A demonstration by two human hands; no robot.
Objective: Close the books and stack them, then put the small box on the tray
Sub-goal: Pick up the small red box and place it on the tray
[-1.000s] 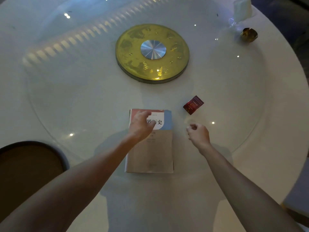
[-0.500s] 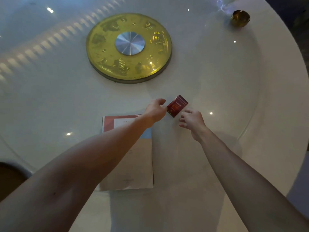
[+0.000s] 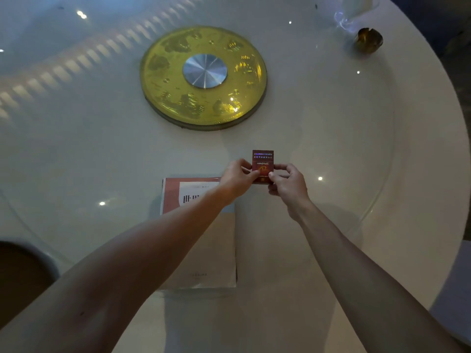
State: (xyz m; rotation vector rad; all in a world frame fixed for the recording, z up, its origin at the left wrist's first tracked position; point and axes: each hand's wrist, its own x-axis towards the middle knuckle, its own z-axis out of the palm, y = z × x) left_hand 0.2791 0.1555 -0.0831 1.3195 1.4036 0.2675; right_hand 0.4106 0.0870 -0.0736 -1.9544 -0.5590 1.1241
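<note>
A small dark red box (image 3: 262,161) is held upright between both hands, just above the table. My left hand (image 3: 237,178) pinches its left edge and my right hand (image 3: 289,183) pinches its right edge. The closed books (image 3: 204,240) lie stacked near me, a beige cover with a red and blue band on top; my left forearm crosses over them. The round golden tray (image 3: 163,80) with a silver centre sits further back in the middle of the table.
The round white table (image 3: 356,149) carries a glass turntable. A small brass dish (image 3: 368,40) stands at the far right near a white object. A dark round chair seat (image 3: 20,276) shows at the lower left.
My left hand left the book cover and reached right to the red box. Both hands closed on the box, lifted it off the table and turned it upright.
</note>
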